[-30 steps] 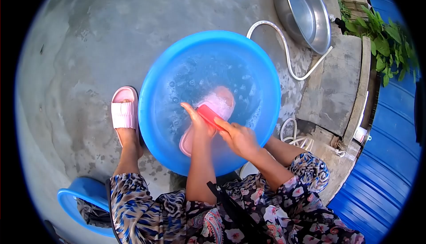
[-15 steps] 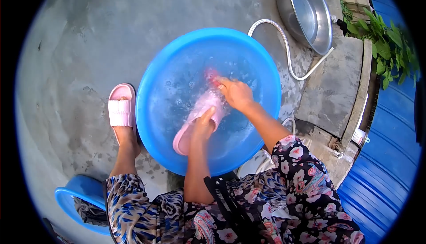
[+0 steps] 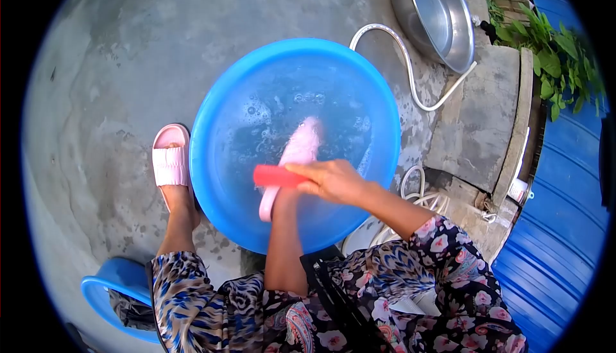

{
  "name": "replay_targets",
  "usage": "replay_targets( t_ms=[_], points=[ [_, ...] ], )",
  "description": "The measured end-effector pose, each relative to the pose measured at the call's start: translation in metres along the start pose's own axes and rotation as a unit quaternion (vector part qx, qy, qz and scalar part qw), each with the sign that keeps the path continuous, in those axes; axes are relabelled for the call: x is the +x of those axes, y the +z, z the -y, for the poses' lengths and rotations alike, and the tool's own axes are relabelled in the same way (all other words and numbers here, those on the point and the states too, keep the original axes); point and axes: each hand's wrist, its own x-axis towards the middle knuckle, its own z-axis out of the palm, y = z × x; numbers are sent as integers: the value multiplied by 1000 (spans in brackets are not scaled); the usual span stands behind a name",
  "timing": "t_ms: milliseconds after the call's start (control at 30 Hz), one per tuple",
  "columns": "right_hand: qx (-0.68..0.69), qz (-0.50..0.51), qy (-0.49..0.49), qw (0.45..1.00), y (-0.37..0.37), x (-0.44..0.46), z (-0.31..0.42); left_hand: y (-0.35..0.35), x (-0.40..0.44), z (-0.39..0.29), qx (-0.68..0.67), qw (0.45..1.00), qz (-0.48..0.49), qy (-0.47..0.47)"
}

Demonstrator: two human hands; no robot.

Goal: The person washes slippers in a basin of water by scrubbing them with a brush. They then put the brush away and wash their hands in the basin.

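Note:
A pink slipper (image 3: 300, 144) lies tilted in the water of a large blue basin (image 3: 200, 141), its toe end pointing away from me. My left hand (image 3: 286, 200) reaches into the slipper's opening and holds it; its fingers are hidden by the slipper and by what passes above. Closed around a red brush (image 3: 276, 176), my right hand (image 3: 335, 181) is over the slipper's heel half, just above my left hand. The brush is slightly blurred, and its bristles are mostly out of sight. Bubbles float on the water around the slipper.
My foot wears a matching pink slipper (image 3: 171, 165) left of the basin. A steel basin (image 3: 443, 19) and a white hose (image 3: 410, 74) are at the upper right. A blue bucket (image 3: 109, 276) with dark cloth stands lower left. Blue metal sheeting (image 3: 552, 224) borders the right.
My right hand has drawn the red brush back from the slipper's toe, out of the water, toward me and over my left wrist. The slipper has turned a little more upright in view.

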Motion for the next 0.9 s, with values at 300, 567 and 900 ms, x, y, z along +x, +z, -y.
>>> replay_targets(
  t_ms=[300,567,900],
  points=[
    [-94,-96,93,987,-33,25,-74,-7,3,-33,161,985,-26,56],
    [-103,6,32,994,-11,2,1,-18,3,20,86,992,46,-81],
    [-131,-97,103,981,-37,-17,-86,-8,6,-51,109,994,-17,-13]
  ],
)
